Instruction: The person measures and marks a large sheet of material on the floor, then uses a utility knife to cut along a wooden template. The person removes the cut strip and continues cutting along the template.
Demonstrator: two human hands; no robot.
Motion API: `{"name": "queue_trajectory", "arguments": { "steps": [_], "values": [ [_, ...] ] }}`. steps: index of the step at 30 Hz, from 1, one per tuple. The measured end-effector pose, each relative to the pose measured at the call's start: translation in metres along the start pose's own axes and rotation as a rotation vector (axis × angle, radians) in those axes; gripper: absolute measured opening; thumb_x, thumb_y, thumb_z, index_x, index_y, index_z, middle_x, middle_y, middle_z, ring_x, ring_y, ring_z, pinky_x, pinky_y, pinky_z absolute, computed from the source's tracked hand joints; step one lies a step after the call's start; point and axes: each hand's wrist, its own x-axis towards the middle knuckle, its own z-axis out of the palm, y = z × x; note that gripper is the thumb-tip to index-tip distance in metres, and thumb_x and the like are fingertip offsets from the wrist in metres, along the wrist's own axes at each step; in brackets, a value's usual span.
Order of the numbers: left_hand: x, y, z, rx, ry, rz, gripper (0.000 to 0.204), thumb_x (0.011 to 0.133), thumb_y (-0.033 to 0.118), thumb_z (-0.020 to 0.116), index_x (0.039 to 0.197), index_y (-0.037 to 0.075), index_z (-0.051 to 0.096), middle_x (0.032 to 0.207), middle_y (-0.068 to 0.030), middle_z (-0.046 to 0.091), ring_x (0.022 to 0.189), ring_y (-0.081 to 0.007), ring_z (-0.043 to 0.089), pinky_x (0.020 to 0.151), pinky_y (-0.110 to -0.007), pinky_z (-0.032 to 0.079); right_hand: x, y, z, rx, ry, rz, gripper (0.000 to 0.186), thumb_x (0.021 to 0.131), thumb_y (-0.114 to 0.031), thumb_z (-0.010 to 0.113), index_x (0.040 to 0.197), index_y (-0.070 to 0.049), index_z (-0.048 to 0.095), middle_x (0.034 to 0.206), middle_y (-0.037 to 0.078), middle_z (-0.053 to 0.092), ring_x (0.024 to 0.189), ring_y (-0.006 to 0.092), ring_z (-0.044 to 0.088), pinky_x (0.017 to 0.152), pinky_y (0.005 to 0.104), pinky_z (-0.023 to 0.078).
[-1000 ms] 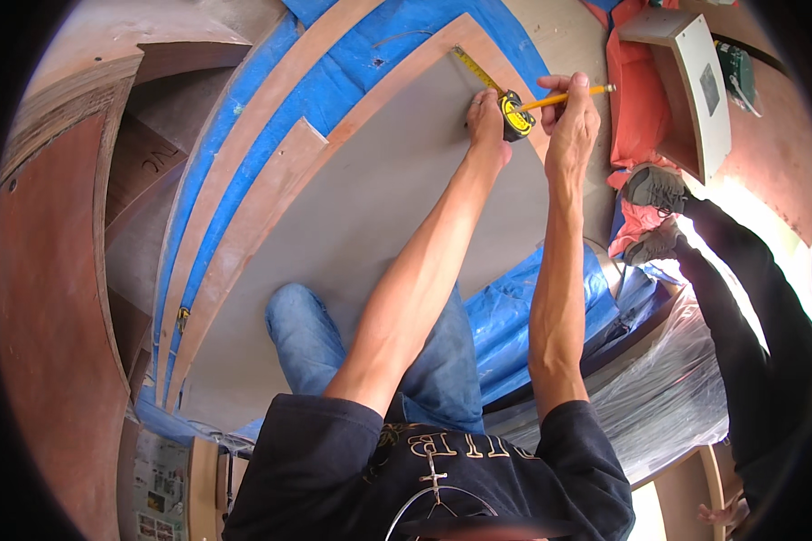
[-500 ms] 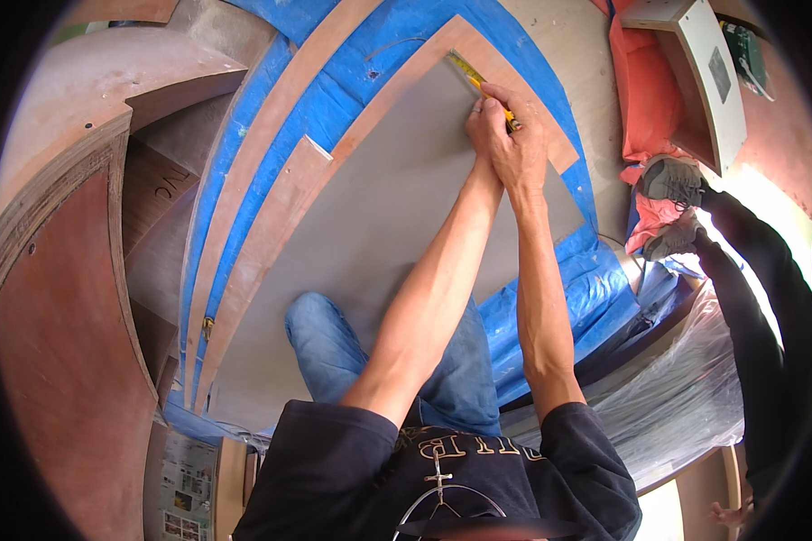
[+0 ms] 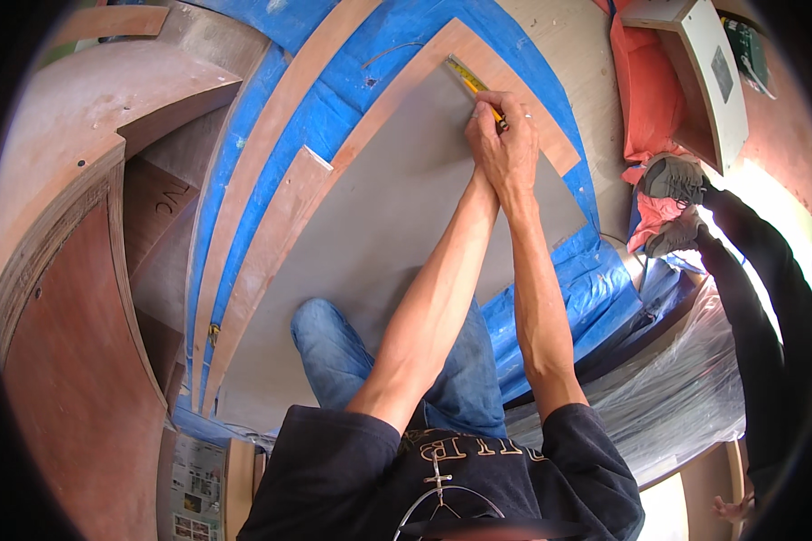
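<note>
My left hand [image 3: 483, 135] and my right hand [image 3: 518, 144] are together over the upper part of a large grey panel [image 3: 379, 198], wrists nearly touching. A yellow tape measure [image 3: 463, 72] has its blade slanting from the panel's pale wooden border [image 3: 424, 65] down to my fingers. Both hands are closed around its lower end, where a yellow and black part shows between them. My right hand wears a ring. The fingertips and much of what they grip are hidden.
Long thin wooden strips [image 3: 275, 117] lie on blue sheeting [image 3: 334, 86] to the left. Curved wooden panelling [image 3: 72, 298] rises farther left. At right are a white open box [image 3: 713, 81], orange-red sheeting [image 3: 645, 90], clear plastic [image 3: 659, 388] and another person's shoes [image 3: 672, 180].
My hands have shifted slightly left and down along the tape, and more yellow blade shows above my fingers. The whole view has shifted a little.
</note>
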Motion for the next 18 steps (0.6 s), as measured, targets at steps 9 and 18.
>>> {"name": "queue_trajectory", "arguments": {
  "steps": [9, 18],
  "values": [
    [-0.0023, 0.0028, 0.0004, 0.031, 0.025, -0.015, 0.025, 0.103, 0.026, 0.044, 0.109, 0.005, 0.057, 0.096, -0.0058, 0.060, 0.084, -0.0193, 0.061, 0.074, -0.032, 0.051, 0.0018, 0.0019, 0.0039, 0.014, 0.007, -0.004, 0.017, 0.093, -0.016, 0.065, 0.105, -0.006, 0.070, 0.098, 0.014, 0.071, 0.096, 0.0319, 0.066, 0.085, 0.0416, 0.051],
    [-0.0046, 0.0043, -0.0011, 0.047, 0.035, -0.021, 0.025, 0.103, 0.026, 0.045, 0.108, 0.005, 0.057, 0.095, -0.0053, 0.059, 0.083, -0.0186, 0.060, 0.073, -0.031, 0.051, 0.0022, 0.0004, 0.0044, -0.014, 0.006, 0.005, 0.017, 0.094, -0.017, 0.064, 0.105, -0.005, 0.070, 0.098, 0.015, 0.070, 0.096, 0.0327, 0.066, 0.085, 0.0424, 0.051]
  ]
}}
